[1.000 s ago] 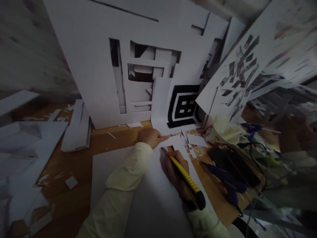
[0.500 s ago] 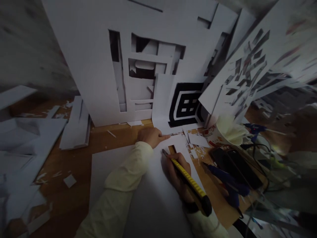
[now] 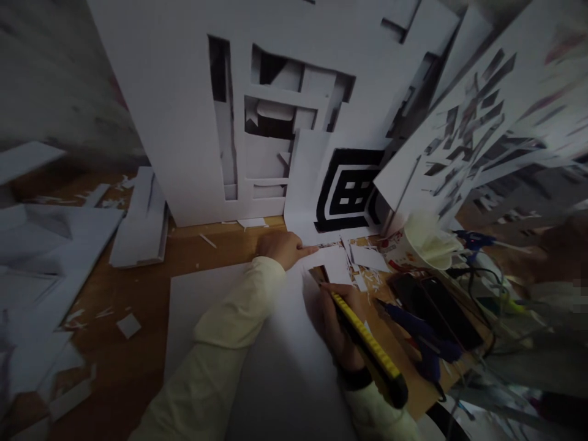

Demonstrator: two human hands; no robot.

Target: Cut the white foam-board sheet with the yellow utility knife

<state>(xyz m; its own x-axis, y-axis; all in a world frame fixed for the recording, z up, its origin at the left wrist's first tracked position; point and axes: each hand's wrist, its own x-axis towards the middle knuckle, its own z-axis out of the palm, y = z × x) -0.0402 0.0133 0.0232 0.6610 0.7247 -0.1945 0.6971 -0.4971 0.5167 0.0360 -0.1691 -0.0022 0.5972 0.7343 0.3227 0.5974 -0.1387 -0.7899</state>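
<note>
Your right hand (image 3: 340,321) was closed around the yellow utility knife (image 3: 367,346), its black tail sticking out behind your wrist and its tip resting on the white foam board (image 3: 275,367) at the edge of a small notch cut into it. The foam board lay flat on the wooden table (image 3: 138,294), directly beneath both hands. Your left hand (image 3: 280,248) lay pressed on the far edge of the foam board, fingers loosely curled, forefinger pointing toward the paper scraps (image 3: 362,260) just beyond the board; it held nothing. The knife tip sat just short of that forefinger, near but apart. Right of the foam board lay a blue glue gun (image 3: 422,337) and a black phone (image 3: 436,309). Beyond the foam board stood a cut-out white panel (image 3: 184,122).
</note>
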